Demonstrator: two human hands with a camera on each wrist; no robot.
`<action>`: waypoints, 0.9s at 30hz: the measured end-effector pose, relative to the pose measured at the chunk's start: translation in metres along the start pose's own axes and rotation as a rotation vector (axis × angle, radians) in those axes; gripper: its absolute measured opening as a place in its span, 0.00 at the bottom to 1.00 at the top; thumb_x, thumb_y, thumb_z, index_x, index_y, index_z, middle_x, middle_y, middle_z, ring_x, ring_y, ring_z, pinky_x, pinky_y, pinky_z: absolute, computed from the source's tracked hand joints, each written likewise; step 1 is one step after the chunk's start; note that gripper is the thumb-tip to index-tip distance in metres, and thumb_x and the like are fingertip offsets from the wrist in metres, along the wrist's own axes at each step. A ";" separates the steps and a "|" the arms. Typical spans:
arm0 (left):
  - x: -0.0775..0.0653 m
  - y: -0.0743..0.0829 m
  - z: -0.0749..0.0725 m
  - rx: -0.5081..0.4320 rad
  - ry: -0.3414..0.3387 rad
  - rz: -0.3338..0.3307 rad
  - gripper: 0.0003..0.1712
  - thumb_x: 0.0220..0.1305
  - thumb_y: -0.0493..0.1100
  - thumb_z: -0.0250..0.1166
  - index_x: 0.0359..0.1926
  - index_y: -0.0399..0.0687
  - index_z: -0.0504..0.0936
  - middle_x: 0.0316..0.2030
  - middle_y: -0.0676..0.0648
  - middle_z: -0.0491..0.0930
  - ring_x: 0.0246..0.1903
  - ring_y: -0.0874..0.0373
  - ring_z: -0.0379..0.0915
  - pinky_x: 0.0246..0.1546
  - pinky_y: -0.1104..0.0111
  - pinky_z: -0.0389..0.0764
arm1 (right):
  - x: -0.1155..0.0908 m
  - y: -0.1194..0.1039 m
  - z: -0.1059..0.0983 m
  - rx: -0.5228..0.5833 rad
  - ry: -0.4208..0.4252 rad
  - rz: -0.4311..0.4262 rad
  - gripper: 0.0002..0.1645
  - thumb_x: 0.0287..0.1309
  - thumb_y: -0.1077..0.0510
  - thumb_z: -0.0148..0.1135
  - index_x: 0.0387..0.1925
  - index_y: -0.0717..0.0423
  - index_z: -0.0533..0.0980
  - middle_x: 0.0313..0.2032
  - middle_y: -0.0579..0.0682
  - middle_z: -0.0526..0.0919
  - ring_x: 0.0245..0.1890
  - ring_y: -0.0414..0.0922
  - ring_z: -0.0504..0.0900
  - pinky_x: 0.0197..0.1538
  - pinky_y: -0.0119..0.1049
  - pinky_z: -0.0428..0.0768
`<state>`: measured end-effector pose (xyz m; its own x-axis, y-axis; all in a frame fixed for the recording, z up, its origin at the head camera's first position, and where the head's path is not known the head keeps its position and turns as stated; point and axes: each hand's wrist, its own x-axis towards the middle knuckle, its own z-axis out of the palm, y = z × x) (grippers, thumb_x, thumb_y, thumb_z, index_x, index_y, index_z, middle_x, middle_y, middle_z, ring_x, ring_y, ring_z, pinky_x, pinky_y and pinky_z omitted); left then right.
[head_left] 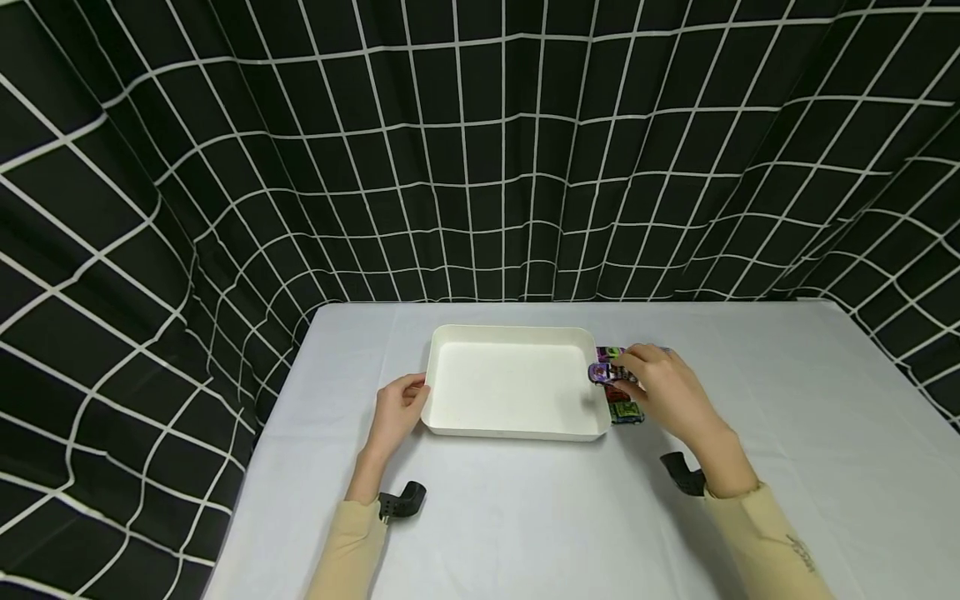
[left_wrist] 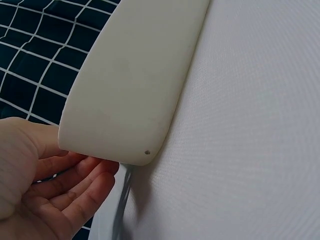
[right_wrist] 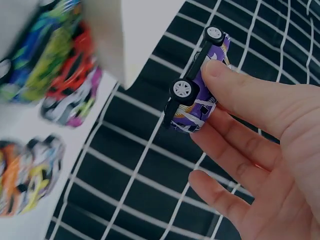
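A black curtain (head_left: 480, 150) with a white grid hangs in folds around a table (head_left: 525, 525) spread with a smooth white cloth, as the head view shows. On it lies a shallow white tray (head_left: 517, 383), rectangular with rounded corners. The left hand (head_left: 396, 410) grips its left rim, while well apart from it the right hand (head_left: 666, 392) holds a purple toy car (head_left: 602, 373) over the right rim, covering the car's rear part. Beside the tray, a green toy car (head_left: 627, 412) and a red toy car (head_left: 617, 394) show partly under that hand. Both sleeves (head_left: 352, 533) are beige and cut off by the lower edge. The left wrist view gives the tray's matte, curved outer wall, with a small dark spot (left_wrist: 147, 152) near the bottom corner; the thumb's tip is hidden behind the rim, the other fingers lying outside, and most of the tray is out of frame. In the right wrist view, thumb and fingers pinch the glossy purple car, whose black base and two pale spoked wheels face the camera. The loose cars there are blurred, among them an orange toy car (right_wrist: 9, 175), cut off at the left, and a yellow toy car (right_wrist: 37, 182), both hard to find in the head view.
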<state>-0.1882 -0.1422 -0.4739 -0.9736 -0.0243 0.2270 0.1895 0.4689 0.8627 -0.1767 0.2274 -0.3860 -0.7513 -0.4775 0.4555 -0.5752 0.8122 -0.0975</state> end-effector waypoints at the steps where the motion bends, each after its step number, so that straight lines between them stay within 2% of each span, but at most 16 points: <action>1: 0.000 0.000 0.000 0.002 0.000 -0.001 0.13 0.61 0.31 0.60 0.47 0.28 0.78 0.37 0.37 0.80 0.35 0.49 0.79 0.35 0.69 0.83 | 0.004 -0.002 0.002 0.005 -0.006 -0.007 0.17 0.40 0.66 0.74 0.36 0.64 0.80 0.35 0.57 0.80 0.36 0.53 0.77 0.38 0.50 0.77; 8: 0.000 0.000 0.001 -0.004 -0.009 -0.018 0.14 0.61 0.32 0.60 0.47 0.28 0.78 0.38 0.37 0.80 0.36 0.50 0.78 0.35 0.70 0.82 | 0.032 -0.014 0.012 0.038 -0.019 -0.055 0.14 0.42 0.64 0.73 0.35 0.62 0.80 0.34 0.55 0.81 0.35 0.51 0.78 0.38 0.48 0.77; 17: 0.001 -0.002 0.000 0.002 -0.002 -0.019 0.14 0.61 0.32 0.60 0.47 0.28 0.78 0.37 0.38 0.80 0.35 0.51 0.78 0.34 0.70 0.82 | 0.060 -0.035 0.027 0.051 -0.060 -0.060 0.13 0.45 0.63 0.72 0.36 0.61 0.81 0.36 0.54 0.81 0.38 0.51 0.78 0.40 0.48 0.78; 27: 0.001 0.000 0.000 -0.009 -0.009 -0.026 0.14 0.62 0.32 0.60 0.48 0.28 0.78 0.38 0.37 0.80 0.35 0.50 0.78 0.34 0.71 0.82 | 0.086 -0.047 0.046 0.066 -0.103 -0.048 0.14 0.45 0.62 0.72 0.37 0.61 0.81 0.36 0.53 0.81 0.38 0.50 0.78 0.41 0.47 0.78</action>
<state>-0.1893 -0.1427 -0.4736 -0.9793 -0.0281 0.2004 0.1653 0.4602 0.8723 -0.2295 0.1327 -0.3828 -0.7496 -0.5501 0.3680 -0.6289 0.7653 -0.1372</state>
